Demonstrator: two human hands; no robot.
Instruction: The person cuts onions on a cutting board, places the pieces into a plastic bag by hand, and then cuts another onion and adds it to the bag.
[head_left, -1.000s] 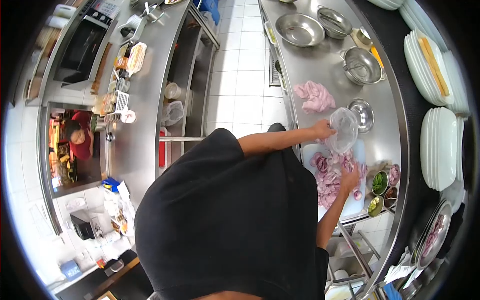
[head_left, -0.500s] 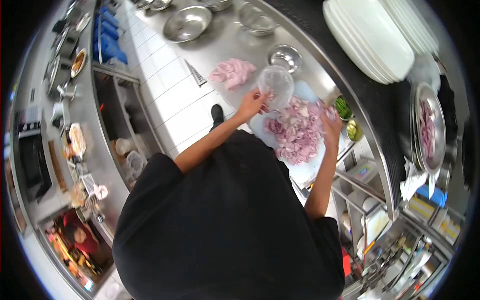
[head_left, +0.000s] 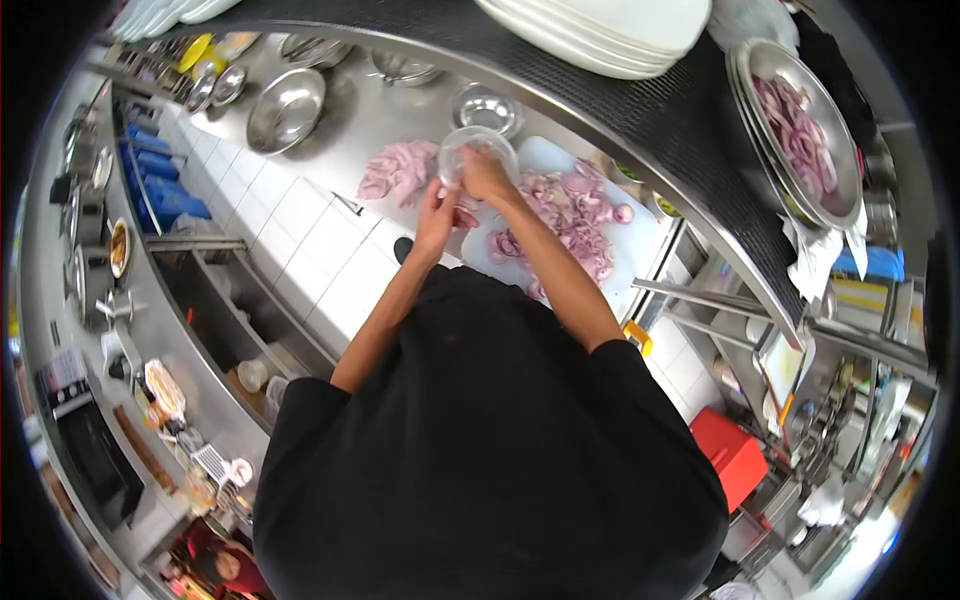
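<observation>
A clear plastic bowl (head_left: 500,143) is tilted over the left part of the white cutting board (head_left: 632,238). My left hand (head_left: 435,215) has its fingers wrapped round the lower rim of this bowl. Inside the bowl's opening is my right hand (head_left: 484,172); its fingertips are hidden, so what they hold cannot be made out. A heap of sliced purple onions (head_left: 575,222) lies on the board, right of both hands. Left of the bowl, a crumpled pink cloth (head_left: 398,172) rests on the steel counter. A small metal bowl (head_left: 488,108) stands just behind the plastic one.
A large metal bowl (head_left: 286,110) stands at the counter's left. Above the counter runs a black shelf (head_left: 640,110) with white plates (head_left: 590,40) and a metal bowl of sliced onions (head_left: 800,135). A red bin (head_left: 728,458) is at the right. A person (head_left: 225,565) appears lower left.
My right hand has moved left from the onion heap into the plastic bowl. The view has turned, and a yellow handle now shows by the board.
</observation>
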